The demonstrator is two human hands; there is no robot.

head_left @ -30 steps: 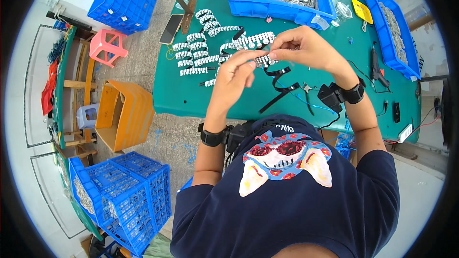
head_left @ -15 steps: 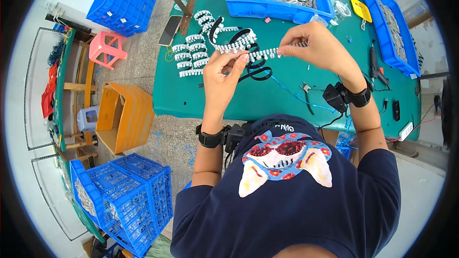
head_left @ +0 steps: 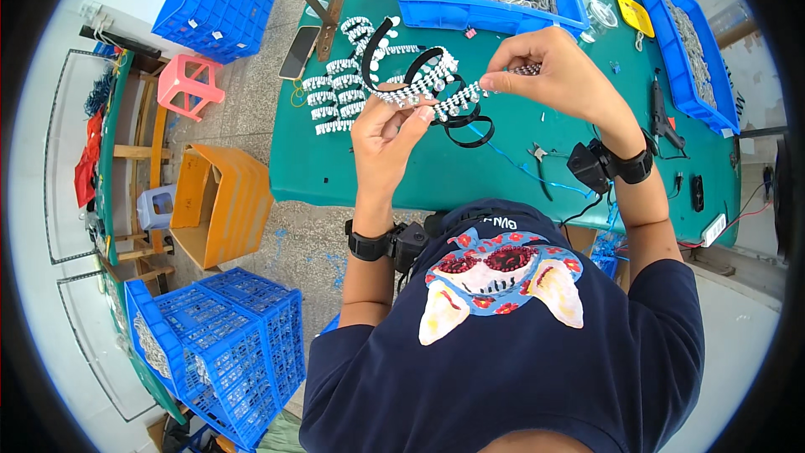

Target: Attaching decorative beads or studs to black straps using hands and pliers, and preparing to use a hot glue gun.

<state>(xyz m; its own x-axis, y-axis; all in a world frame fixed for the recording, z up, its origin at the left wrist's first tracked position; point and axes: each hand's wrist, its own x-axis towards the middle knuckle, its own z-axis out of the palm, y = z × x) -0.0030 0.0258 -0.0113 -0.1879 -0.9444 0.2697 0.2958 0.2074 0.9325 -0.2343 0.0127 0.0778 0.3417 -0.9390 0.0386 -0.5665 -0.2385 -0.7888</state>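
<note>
Over the green table, my left hand (head_left: 384, 136) is closed, thumb against fingers, on a rhinestone trim (head_left: 457, 101) with small hanging drops. It also grips a curved black band (head_left: 369, 63) edged with white beads and sparkling stones. My right hand (head_left: 558, 75) pinches the trim's other end, with more of it bunched under the fingers. The trim stretches slantwise between both hands. Behind it loops another black band (head_left: 470, 138), partly hidden. Left of my left hand lie stacked rows of white-beaded bands (head_left: 335, 96).
Blue trays (head_left: 486, 18) of grey cord-like strands stand at the table's far side. Pliers (head_left: 541, 169) and a black glue gun (head_left: 664, 122) lie to the right, a phone (head_left: 299, 52) at the left edge. Blue crates (head_left: 226, 344) and a cardboard box (head_left: 222, 205) stand on the floor.
The black band at my left hand has tipped more upright and toward me. My right hand has moved slightly left and up, and the trim slants more.
</note>
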